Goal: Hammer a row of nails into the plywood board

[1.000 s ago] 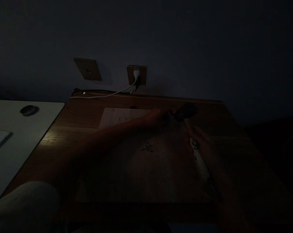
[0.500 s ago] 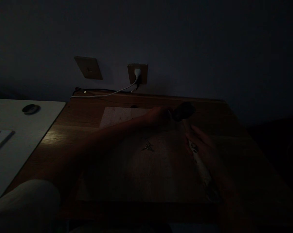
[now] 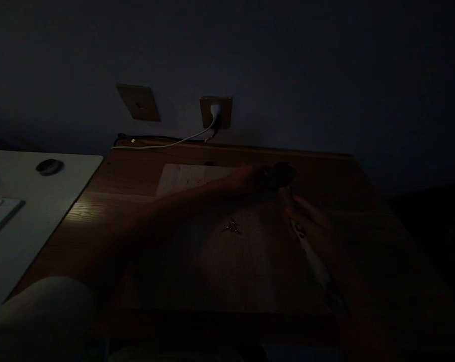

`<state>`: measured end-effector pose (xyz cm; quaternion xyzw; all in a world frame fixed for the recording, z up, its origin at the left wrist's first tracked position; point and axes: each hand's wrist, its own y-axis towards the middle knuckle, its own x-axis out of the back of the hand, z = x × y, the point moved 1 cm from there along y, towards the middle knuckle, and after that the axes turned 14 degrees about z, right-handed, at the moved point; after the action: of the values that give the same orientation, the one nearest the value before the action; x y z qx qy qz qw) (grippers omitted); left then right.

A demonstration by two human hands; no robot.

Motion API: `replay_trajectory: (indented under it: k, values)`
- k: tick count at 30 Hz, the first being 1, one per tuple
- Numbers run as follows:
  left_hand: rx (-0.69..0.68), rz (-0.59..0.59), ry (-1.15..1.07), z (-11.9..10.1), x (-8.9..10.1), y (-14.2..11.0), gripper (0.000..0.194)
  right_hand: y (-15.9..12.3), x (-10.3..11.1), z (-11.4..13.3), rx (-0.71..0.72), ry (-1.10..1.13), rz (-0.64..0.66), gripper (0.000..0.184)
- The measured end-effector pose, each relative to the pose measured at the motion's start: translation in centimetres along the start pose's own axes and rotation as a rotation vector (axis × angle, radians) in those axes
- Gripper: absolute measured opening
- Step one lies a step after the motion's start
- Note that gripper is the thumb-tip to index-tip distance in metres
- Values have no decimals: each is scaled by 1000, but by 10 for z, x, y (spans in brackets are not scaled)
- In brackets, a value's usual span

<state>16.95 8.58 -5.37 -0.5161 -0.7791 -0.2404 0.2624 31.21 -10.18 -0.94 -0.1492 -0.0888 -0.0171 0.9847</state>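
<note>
My right hand (image 3: pixel 312 226) is wrapped round the pale handle of a hammer (image 3: pixel 312 259). Its dark head (image 3: pixel 282 175) is right beside the fingers of my left hand (image 3: pixel 248 178), at the far right part of a wooden board (image 3: pixel 212 271). The left fingers are pinched together; a thin nail shows faintly at their tips in the earlier picture, and now the hammer head and the dark mostly hide it. Several loose nails (image 3: pixel 231 226) lie in a small pile on the board, below my left forearm.
The board lies on a wooden table (image 3: pixel 118 176). A white table (image 3: pixel 34 201) adjoins at left, with a phone (image 3: pixel 3 213) and a small round dark object (image 3: pixel 49 167) on it. Behind, a cable (image 3: pixel 167 146) runs to a wall socket (image 3: pixel 216 111). The room is very dark.
The hammer head has come slightly left and down, closer to my left fingers. My left hand stays about where it was. The view has shifted a little.
</note>
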Motion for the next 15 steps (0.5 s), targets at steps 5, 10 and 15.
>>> replay_trajectory:
  k: [5, 10, 15]
  values:
    - [-2, -24, 28, 0, 0, 0, 47, -1, -1, 0, 19, -25, -10, 32]
    - [-15, -34, 11, 6, -2, 0, 46, -1, 0, -2, 23, -13, -26, 33]
    - [-25, -21, 11, 6, -2, 1, 44, 0, 1, -3, 24, -22, -18, 36]
